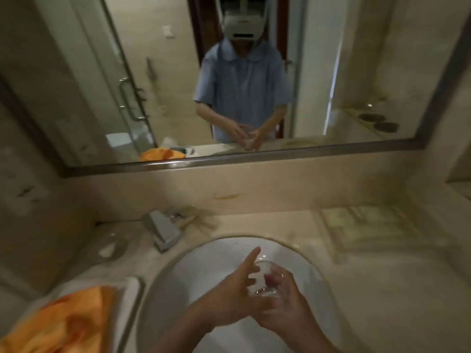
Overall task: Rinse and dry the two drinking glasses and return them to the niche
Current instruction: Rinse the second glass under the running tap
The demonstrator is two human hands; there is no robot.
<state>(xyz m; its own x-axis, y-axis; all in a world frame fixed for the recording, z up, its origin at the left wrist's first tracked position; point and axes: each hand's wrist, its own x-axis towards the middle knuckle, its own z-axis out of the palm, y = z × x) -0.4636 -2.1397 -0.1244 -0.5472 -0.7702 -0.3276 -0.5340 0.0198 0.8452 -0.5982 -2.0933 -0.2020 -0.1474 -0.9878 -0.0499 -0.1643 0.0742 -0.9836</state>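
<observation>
A clear drinking glass (265, 278) is held over the white sink basin (209, 258), tilted with its mouth pointing away from me. My right hand (285, 304) grips it from the right, fingers curled round its wall. My left hand (232, 291) is at the glass's left side, index finger stretched forward past the rim and the other fingers touching the glass. A second glass is not in view. The niche (458, 174) opens in the wall at the far right, mostly cut off by the frame edge.
A chrome faucet (163, 231) stands behind the basin at the left. An orange cloth (66, 324) lies on a white tray (132, 296) at the lower left. A glass tray (377, 230) sits on the counter at the right. A mirror (229, 80) spans the wall.
</observation>
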